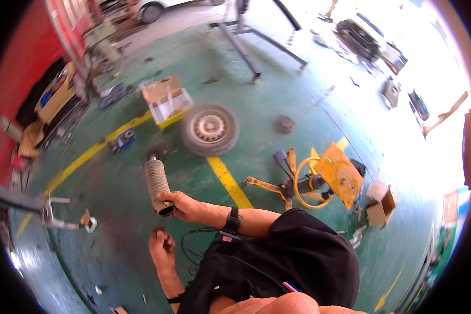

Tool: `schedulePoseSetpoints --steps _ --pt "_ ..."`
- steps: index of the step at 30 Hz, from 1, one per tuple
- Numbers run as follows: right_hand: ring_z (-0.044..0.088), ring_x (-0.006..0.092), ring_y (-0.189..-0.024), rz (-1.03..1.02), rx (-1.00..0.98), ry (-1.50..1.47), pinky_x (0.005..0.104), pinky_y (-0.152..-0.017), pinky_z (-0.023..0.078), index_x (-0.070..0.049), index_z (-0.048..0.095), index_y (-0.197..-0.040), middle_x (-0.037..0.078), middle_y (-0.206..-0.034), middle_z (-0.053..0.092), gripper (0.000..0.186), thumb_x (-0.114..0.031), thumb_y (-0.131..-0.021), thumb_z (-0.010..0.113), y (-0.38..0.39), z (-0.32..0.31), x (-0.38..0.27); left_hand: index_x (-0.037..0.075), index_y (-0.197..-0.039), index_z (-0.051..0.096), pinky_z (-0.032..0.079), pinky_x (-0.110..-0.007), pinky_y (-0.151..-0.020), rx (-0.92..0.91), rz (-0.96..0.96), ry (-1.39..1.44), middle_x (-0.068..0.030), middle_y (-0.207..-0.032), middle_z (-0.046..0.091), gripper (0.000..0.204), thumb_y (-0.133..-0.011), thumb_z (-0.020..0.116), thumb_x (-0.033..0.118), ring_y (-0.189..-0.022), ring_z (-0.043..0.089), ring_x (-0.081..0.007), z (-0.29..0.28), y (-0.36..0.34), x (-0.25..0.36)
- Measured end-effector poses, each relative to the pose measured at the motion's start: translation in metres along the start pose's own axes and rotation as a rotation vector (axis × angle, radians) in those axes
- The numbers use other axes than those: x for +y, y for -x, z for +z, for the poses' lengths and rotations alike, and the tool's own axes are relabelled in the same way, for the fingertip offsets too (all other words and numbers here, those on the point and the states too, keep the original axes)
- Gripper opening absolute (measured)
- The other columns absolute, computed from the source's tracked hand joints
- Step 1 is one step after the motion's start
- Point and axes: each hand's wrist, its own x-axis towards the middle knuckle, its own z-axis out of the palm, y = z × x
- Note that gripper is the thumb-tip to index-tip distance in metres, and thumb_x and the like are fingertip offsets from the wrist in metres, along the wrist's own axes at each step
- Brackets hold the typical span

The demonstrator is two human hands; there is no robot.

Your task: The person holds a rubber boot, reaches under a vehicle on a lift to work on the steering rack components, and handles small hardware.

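My right hand [187, 206] is wrapped round the lower end of a ribbed, dirty beige bellows tube [157, 180]. The tube tilts away from me, with a dark open mouth close to my thumb and a shiny metal tip at its far end. Below it and apart from it is my left hand [162, 250], its fingers curled in and darkened with grime. Whether those fingers hold something small cannot be made out. Black cables [191, 246] hang beside my shirt, right of the left hand.
A wheel [209, 129] lies on the green floor beyond the tube, beside an open cardboard box [170, 102]. At right stands a yellow stand with a handwheel [311, 183]. A grey lift arm [21, 198] reaches in from the left. Farther off is a metal frame [246, 36].
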Motion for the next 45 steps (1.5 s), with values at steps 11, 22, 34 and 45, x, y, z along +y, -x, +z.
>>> schedulePoseSetpoints --steps 11,22,34,45 --pt "0.058 0.0208 -0.109 0.193 -0.319 0.277 0.0366 -0.099 0.045 -0.001 0.050 -0.129 0.008 -0.118 0.060 0.044 -0.013 -0.090 0.067 -0.167 0.096 0.040 0.002 -0.116 0.061 0.042 -0.025 -0.058 0.526 0.383 -0.441 0.0016 -0.082 0.060 0.023 -0.096 0.059 0.012 -0.068 0.052 -0.0056 -0.060 -0.112 0.097" --pt "0.061 0.0255 -0.100 0.453 -0.424 0.236 0.0470 -0.090 0.051 -0.004 0.058 -0.111 0.009 -0.105 0.062 0.034 -0.034 -0.096 0.057 -0.344 0.195 0.058 0.000 -0.110 0.065 0.049 -0.030 -0.075 0.773 0.310 -0.461 -0.0077 -0.089 0.068 0.020 -0.093 0.056 0.004 -0.081 0.059 -0.0111 -0.133 -0.101 0.146" --pt "0.067 0.0322 -0.082 0.629 -0.548 0.542 0.0428 -0.076 0.055 0.001 0.063 -0.093 0.017 -0.086 0.067 0.037 -0.034 -0.092 0.050 -0.488 0.342 0.164 0.001 -0.112 0.064 0.049 -0.024 -0.076 0.651 0.533 0.089 0.0029 -0.096 0.064 0.018 -0.098 0.052 0.002 -0.086 0.058 -0.0058 -0.277 -0.151 0.275" --pt "0.064 0.0214 -0.097 0.696 -0.965 0.835 0.0368 -0.088 0.050 0.000 0.063 -0.105 0.012 -0.101 0.068 0.036 -0.034 -0.100 0.050 -0.594 0.478 0.254 0.003 -0.110 0.061 0.042 -0.024 -0.052 1.068 0.787 0.221 -0.0014 -0.082 0.061 0.018 -0.095 0.053 0.001 -0.064 0.054 -0.0088 -0.343 -0.168 0.364"
